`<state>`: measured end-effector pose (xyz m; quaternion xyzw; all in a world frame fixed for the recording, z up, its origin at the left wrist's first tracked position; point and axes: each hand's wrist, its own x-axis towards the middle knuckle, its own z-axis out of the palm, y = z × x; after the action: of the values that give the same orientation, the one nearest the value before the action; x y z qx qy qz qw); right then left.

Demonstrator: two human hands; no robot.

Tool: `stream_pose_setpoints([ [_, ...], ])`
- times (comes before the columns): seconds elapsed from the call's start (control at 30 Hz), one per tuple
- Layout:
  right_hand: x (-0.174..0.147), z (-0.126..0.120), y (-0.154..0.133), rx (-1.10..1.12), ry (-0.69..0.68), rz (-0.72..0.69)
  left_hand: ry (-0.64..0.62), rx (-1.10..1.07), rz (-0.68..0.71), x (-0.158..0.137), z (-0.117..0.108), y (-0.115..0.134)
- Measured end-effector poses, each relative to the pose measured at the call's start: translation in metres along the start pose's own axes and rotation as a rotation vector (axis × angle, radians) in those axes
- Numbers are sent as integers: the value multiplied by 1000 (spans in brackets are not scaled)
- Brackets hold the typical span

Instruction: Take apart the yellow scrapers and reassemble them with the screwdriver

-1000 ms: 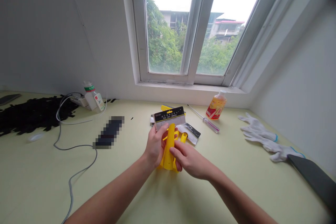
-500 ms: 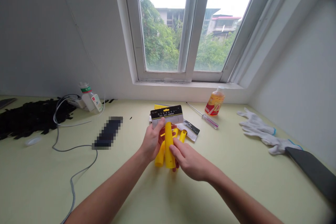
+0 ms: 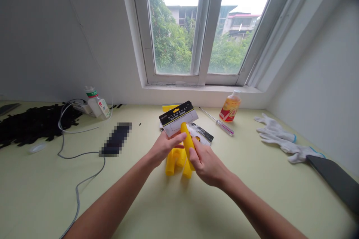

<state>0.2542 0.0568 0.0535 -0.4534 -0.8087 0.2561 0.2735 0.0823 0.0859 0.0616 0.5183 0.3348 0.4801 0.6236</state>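
A yellow-handled scraper (image 3: 188, 146) on a black-and-white header card (image 3: 178, 116) is held up over the table, tilted with its top to the left. My right hand (image 3: 209, 162) wraps round the lower handle, thumb on top. At the upper part, my left hand (image 3: 166, 147) has its thumb against the handle near the card; its other fingers are partly hidden behind. Below my hands lie several yellow handles (image 3: 169, 164). Another printed card (image 3: 203, 133) rests behind my right hand. The scraper's blade end cannot be made out.
A screwdriver (image 3: 224, 127) and an orange-filled bottle (image 3: 230, 107) are at the back right. White gloves (image 3: 276, 130) lie by a dark flat object (image 3: 333, 181). At left are a pixelated dark phone-like shape (image 3: 116, 140), a cable (image 3: 77, 192), a clear bottle (image 3: 94, 104) and black scraps (image 3: 33, 123).
The scraper and its card have turned counterclockwise, the handle's top leaning left. My left thumb has shifted from the card's edge to the handle. My right hand has tilted along with it.
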Motion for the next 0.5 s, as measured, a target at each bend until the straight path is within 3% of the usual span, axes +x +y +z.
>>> stream_pose_setpoints([
  [0.1,0,-2,3,24,48,4,61,-5,13,3,-6,2],
  [0.2,1,-3,4,44,98,19,325,111,250,5,-8,1],
  [0.3,2,-2,5,39,93,29,479,449,510,4,-7,0],
  [0.4,1,0,5,31,103,13,515,695,647,1,-6,0],
  [0.5,2,1,7,79,145,43,427,671,625,-1,-5,-4],
])
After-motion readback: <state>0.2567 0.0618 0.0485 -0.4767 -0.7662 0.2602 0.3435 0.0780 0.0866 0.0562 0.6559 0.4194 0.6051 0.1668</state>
